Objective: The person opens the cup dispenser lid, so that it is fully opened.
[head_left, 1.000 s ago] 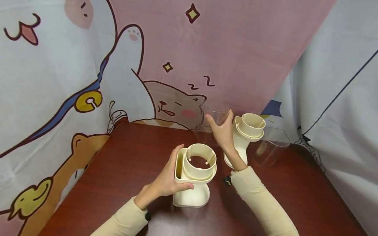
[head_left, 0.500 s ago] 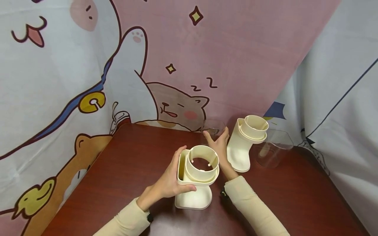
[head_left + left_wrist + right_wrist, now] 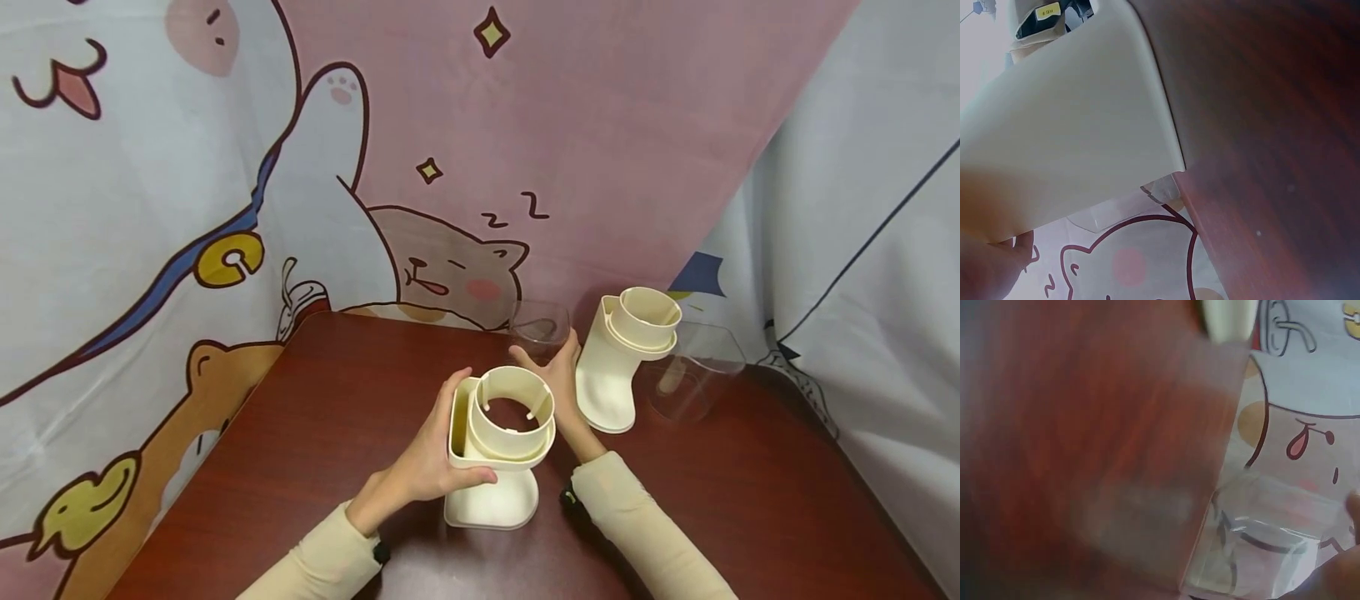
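A cream plastic stand with a round collar [image 3: 495, 500] stands on the table in front of me. My left hand [image 3: 431, 454] grips its upper part from the left, thumb in front and fingers behind. The same stand fills much of the left wrist view as a pale wall [image 3: 1066, 119]. Near the table's back edge is a clear plastic container [image 3: 540, 321], also seen in the right wrist view as a transparent box [image 3: 1266, 531]. My right hand [image 3: 557, 375] is just in front of it, thumb and fingers spread; contact is hard to tell.
A second cream stand [image 3: 606, 392] of the same shape is right of my right hand. Another clear container [image 3: 686, 392] stands at the far right. A printed curtain [image 3: 600, 125] hangs directly behind the reddish-brown table [image 3: 300, 433].
My right hand has come down and nearer with the clear container, which now sits lower by the back edge. Its thumb has slid lower. The left hand keeps its grip on the stand.
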Available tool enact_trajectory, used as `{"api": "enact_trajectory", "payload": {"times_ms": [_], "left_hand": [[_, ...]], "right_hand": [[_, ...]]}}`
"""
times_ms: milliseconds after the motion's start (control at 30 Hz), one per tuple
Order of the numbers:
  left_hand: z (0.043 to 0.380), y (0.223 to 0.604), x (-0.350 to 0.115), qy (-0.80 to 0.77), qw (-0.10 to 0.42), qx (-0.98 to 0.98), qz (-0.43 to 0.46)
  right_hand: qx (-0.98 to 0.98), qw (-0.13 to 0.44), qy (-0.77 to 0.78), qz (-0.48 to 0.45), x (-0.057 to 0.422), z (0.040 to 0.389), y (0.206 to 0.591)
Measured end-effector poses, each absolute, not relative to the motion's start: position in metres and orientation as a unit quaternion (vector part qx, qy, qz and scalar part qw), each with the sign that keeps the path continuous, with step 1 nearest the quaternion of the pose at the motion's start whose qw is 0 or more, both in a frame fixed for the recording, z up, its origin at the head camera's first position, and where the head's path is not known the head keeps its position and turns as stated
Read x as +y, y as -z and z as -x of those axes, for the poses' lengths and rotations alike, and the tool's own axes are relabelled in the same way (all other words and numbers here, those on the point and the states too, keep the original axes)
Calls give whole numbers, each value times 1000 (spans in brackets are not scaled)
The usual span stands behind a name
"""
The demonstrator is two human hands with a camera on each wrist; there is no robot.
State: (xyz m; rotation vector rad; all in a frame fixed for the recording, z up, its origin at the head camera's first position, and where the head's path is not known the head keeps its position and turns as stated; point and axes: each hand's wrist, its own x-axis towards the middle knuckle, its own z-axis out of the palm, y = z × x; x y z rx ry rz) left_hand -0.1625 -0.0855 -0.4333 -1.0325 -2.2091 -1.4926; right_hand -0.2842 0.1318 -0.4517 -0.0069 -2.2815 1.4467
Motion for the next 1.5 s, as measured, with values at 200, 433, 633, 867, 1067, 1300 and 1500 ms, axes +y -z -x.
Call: {"api": "enact_trajectory", "payload": {"times_ms": [200, 433, 633, 867, 1067, 1300, 1500], "left_hand": [[163, 434, -84, 518, 132, -766, 356], [163, 436, -83, 528, 126, -757, 363], [164, 432, -86, 541, 117, -753, 357], [115, 401, -91, 475, 175, -813, 289], [85, 382, -78, 371, 175, -873, 263], [117, 386, -87, 396, 161, -872, 238], [154, 395, -100, 419, 175, -845, 284]], "right_hand": [[-834, 211, -509, 3, 138, 284, 458], [-794, 240, -556, -46, 143, 250, 437], [-718, 208, -617, -244, 147, 215, 396], [-725, 41, -549, -414, 150, 187, 381], [-718, -6, -544, -434, 148, 180, 385], [-761, 42, -521, -384, 148, 164, 397], [-790, 84, -513, -326, 132, 134, 405]]}}
